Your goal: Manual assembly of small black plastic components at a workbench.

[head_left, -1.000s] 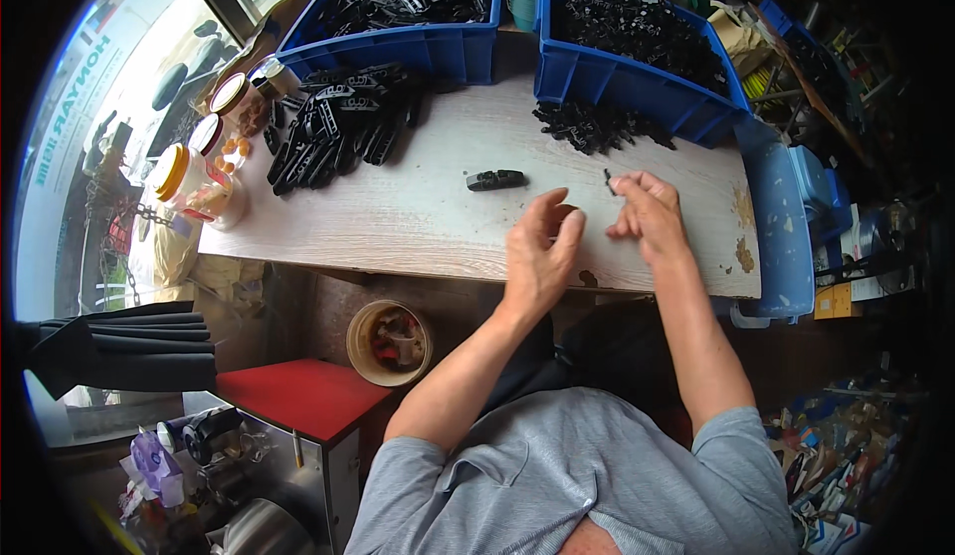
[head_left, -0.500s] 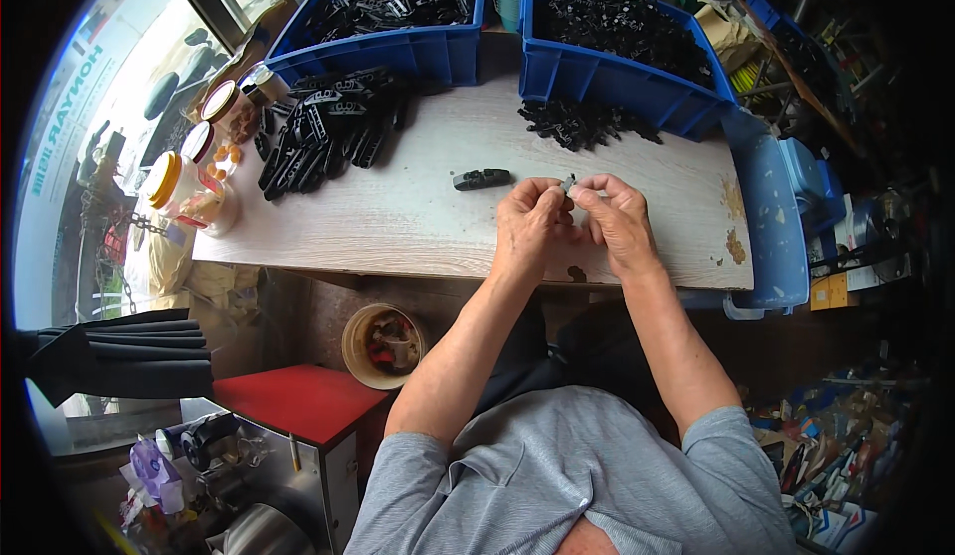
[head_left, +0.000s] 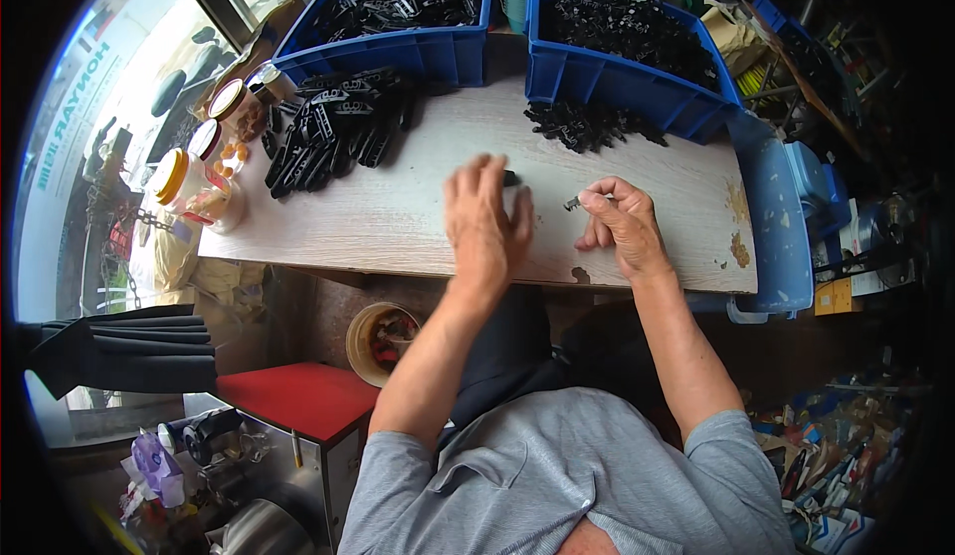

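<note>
**Hands part: left goes for the black piece, right keeps the small part**

At the counter's (head_left: pixel 398 217) left edge stand clear jars with coloured lids (head_left: pixel 204 172), and beside them, toward the far edge, lies a heap of long black plastic parts (head_left: pixel 333 132). Behind it sits a blue bin (head_left: pixel 398 53) of the same pieces.

Half a second ago both hands met near the middle of the counter, working one small thing together. Now they are apart. The left hand (head_left: pixel 485 222) has moved out over the single black piece (head_left: pixel 509 178) lying mid-counter, its fingers spread and arched, covering most of the piece; whether they touch it I cannot tell. This looks like the pick-up of the next piece to be fitted.

The right hand (head_left: pixel 622 227) rests near the front edge, thumb and forefinger pinching a small grey metal part (head_left: pixel 574 202), held just above the wood.

Further right, a pile of small black parts (head_left: pixel 592 125) lies before a second blue bin (head_left: pixel 622 78).
</note>
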A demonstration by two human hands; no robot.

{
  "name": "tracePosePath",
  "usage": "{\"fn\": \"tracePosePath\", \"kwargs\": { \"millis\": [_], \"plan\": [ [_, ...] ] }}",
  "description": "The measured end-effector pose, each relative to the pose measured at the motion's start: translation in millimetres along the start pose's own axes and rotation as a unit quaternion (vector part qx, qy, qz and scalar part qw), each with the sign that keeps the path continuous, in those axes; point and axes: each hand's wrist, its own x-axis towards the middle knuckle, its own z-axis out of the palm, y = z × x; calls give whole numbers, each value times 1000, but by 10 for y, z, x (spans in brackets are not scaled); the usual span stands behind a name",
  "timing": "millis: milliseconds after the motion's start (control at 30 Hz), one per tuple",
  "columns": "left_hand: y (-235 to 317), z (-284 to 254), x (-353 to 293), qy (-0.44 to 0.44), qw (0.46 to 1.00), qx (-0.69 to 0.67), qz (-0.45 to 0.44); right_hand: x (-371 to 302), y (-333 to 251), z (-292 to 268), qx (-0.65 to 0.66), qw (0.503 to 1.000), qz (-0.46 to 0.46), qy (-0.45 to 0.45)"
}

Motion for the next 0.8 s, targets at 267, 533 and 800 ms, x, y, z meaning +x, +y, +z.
{"fn": "tracePosePath", "kwargs": {
  "millis": [267,533,800],
  "plan": [
    [-389,-86,136,-54,989,122,68,-6,44,40,36,999,0,40],
    [123,221,-155,-85,895,-388,-203,-4,108,118,115,992,-38,26],
    [152,356,-138,-137,887,-394,-201,0,135,80,70,996,-57,26]
  ]
}}
